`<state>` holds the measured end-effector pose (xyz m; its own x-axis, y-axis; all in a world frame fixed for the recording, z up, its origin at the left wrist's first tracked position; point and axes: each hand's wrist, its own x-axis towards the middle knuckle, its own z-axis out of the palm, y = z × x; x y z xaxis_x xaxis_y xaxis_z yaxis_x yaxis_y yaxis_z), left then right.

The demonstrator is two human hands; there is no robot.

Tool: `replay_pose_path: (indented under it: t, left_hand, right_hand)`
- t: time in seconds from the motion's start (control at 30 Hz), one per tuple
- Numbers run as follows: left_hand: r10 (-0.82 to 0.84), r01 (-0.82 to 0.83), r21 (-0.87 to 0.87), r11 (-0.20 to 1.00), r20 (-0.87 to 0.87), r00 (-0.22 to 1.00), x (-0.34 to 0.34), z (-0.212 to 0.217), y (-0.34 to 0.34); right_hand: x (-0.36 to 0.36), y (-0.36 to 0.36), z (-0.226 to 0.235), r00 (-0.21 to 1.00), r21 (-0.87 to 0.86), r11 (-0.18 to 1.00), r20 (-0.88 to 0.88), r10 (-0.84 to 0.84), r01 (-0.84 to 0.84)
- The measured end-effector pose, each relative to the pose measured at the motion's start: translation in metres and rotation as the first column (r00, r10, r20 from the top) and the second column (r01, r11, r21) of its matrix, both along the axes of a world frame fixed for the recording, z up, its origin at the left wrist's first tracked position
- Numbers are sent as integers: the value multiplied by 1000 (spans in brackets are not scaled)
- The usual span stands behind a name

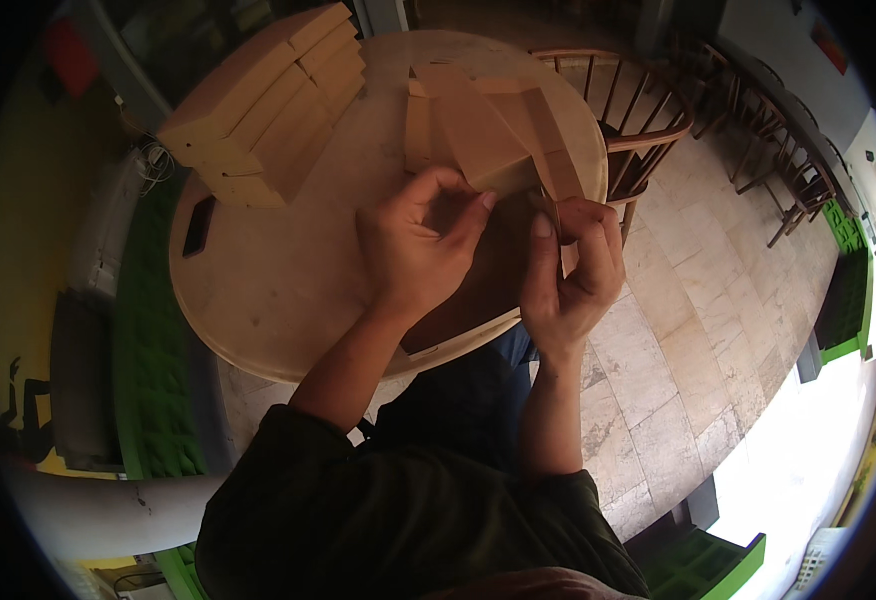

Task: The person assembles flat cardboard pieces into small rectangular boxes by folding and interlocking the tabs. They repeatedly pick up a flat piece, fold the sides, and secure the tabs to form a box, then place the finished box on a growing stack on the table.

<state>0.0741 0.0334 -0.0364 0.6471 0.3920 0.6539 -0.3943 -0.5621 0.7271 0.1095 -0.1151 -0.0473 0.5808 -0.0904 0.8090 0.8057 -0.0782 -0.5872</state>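
Observation:
A partly folded brown cardboard box (473, 125) lies on the round table (288, 280) right in front of me, its flaps and side panels standing up at different angles. My left hand (423, 240) is closed, with thumb and fingers pinching a folded edge near the middle of the box. At the box's right side, my right hand (573, 265) grips an upright cardboard panel between thumb and bent fingers. Both hands hide part of the box's folds. Its near part reaches the table's front edge, beneath my wrists.
Several flat brown boxes (268, 110) are stacked at the table's far left. Near them, a dark phone (198, 226) lies by the left rim. A wooden chair (648, 140) stands close beyond the table's right side. A green bench (148, 370) runs along the left.

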Motion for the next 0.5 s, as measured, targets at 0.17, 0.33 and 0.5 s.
replay_pose_path:
  t: [0.17, 0.33, 0.5]
  left_hand:
    - [-298, 297, 23, 954, 20, 954, 0, 16, 7]
    - [-435, 432, 56, 900, 44, 899, 17, 28, 10]
    - [-482, 465, 133, 875, 147, 864, 38, 31, 10]
  right_hand:
    - [7, 3, 8, 990, 83, 987, -35, 139, -136]
    - [15, 4, 11, 978, 214, 959, -60, 200, -184]
    - [27, 3, 11, 981, 207, 964, -65, 183, -166]
